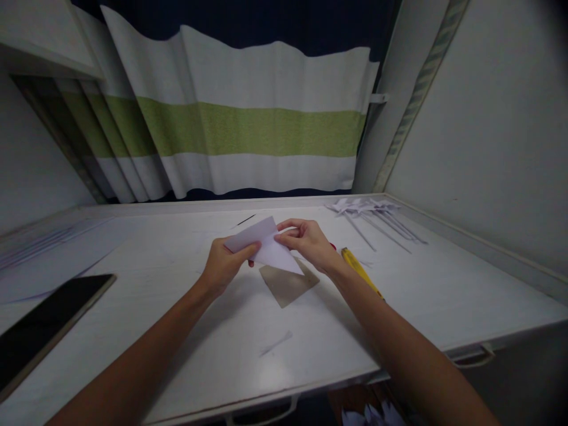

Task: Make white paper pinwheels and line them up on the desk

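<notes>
The white paper (271, 247) is held up between the two hands, above the table; it is smooth, matte and thin, with straight edges and a sharp corner pointing down toward the right forearm. The left hand (224, 263) pinches its left part, thumb flat on the near face and the other fingers mostly hidden behind. The right hand (308, 239) pinches its upper right edge between thumb and fingertips, the fingers bent.

Below the paper and between the forearms lies a flat, dull tan piece (285, 288) with straight sides and pointed corners. Nearer the person, a small pale scrap (276, 344), narrow in the middle, rests on the glossy white table (199, 361). Just beside the right wrist are a slim yellow tool (360, 271) and a bit of a red object (332, 246), mostly hidden by the arm. Beyond the hands lies a thin dark stick (247, 219).

Farther out past the right hand, pointed, folded white paper shapes (366, 206) lie bunched together with thin, straight grey stems. Well to the left of the left hand are flat white sheets (57, 257) and a glossy black slab (48, 325) with a pale rim. Behind everything hangs a wavy cloth curtain (266, 130) in navy, white and woven-looking green bands.
</notes>
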The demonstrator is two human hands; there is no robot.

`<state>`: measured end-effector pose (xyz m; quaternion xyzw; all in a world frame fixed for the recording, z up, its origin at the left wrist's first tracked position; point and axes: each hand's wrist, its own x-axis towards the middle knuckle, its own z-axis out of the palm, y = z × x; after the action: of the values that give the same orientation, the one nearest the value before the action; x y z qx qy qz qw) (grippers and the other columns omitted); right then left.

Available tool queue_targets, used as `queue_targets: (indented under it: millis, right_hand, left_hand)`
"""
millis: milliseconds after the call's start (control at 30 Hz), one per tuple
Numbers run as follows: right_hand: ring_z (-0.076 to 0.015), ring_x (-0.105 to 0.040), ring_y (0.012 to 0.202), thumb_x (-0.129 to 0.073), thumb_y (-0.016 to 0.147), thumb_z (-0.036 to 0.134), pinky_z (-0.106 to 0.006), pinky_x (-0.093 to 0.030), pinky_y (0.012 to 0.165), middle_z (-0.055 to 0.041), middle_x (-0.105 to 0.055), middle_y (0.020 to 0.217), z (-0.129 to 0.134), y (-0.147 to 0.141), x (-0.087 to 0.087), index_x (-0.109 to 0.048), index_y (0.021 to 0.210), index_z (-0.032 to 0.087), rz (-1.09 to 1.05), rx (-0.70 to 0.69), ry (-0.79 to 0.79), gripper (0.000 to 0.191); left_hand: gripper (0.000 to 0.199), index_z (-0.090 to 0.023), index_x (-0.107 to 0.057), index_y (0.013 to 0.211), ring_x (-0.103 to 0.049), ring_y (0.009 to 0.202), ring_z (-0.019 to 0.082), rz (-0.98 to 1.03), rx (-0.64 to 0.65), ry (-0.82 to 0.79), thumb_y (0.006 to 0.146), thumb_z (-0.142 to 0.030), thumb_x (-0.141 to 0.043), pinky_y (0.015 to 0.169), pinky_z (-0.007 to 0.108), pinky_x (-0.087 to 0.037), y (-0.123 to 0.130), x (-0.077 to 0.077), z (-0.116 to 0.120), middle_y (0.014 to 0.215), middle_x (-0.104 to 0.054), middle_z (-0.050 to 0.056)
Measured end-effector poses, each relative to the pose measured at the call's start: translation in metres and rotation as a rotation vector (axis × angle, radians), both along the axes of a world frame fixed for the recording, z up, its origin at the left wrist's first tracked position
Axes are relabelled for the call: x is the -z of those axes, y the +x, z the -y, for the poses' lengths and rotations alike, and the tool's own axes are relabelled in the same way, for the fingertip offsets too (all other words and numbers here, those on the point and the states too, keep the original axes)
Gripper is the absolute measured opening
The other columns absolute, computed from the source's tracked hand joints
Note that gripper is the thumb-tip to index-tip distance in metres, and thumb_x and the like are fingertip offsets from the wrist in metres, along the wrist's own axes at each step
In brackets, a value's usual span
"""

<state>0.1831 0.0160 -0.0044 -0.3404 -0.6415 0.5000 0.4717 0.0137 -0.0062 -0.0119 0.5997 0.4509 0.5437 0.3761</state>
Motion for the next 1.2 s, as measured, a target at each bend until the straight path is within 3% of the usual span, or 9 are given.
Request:
queue_targets:
  millis: [333,600,833,1033,1200]
  right_hand:
    - [-0.0082,-0.055,0.052,-0.059,0.063,0.015,-0.02,-0.045,0.051,-0.0001,-0.06,0.058,0.001,-0.002,-0.004,-0.058,0.076,0.012,0.018,0.007,-0.05,0.014]
    - [-0.0072,-0.054,0.05,-0.058,0.064,0.018,-0.019,-0.044,0.05,0.0003,-0.058,0.055,0.001,-0.001,-0.003,-0.058,0.071,0.011,-0.01,0.016,-0.077,0.01]
    - [-0.0063,-0.052,0.047,-0.058,0.062,0.017,-0.018,-0.042,0.047,0.0024,-0.056,0.052,0.0,0.0,-0.003,-0.057,0.078,0.013,-0.057,-0.027,-0.08,0.016]
    - [-0.0073,-0.052,0.049,-0.059,0.062,0.019,-0.019,-0.042,0.048,0.0004,-0.058,0.058,-0.004,0.002,0.001,-0.056,0.077,0.013,-0.068,-0.034,-0.08,0.016]
    - [-0.0071,-0.05,0.048,-0.058,0.064,0.023,-0.019,-0.04,0.048,0.0019,-0.055,0.055,-0.003,0.002,0.001,-0.056,0.076,0.014,-0.06,-0.048,-0.023,0.015]
  left_hand:
    - [0.028,-0.011,-0.047,0.041,-0.044,0.039,0.008,-0.158,-0.083,0.041,0.063,-0.024,-0.061,0.039,0.018,-0.032,0.0,-0.002,0.002,0.039,-0.048,-0.002]
    - [0.02,-0.01,-0.054,0.054,-0.047,0.037,0.008,-0.165,0.022,0.055,0.068,-0.024,-0.058,0.039,0.019,-0.035,0.0,-0.005,0.006,0.041,-0.054,0.0]
    - [0.018,-0.01,-0.061,0.081,-0.046,0.037,0.008,-0.087,0.113,0.085,0.069,-0.023,-0.058,0.038,0.018,-0.036,-0.001,-0.005,0.005,0.043,-0.056,-0.002]
    - [0.015,-0.009,-0.063,0.071,-0.047,0.04,0.009,-0.094,0.114,0.07,0.067,-0.023,-0.059,0.042,0.019,-0.037,-0.001,-0.01,0.008,0.045,-0.058,0.001]
    - [0.017,-0.009,-0.062,0.076,-0.048,0.041,0.009,-0.078,0.124,0.081,0.067,-0.024,-0.06,0.042,0.02,-0.038,-0.002,-0.012,0.008,0.047,-0.059,0.001]
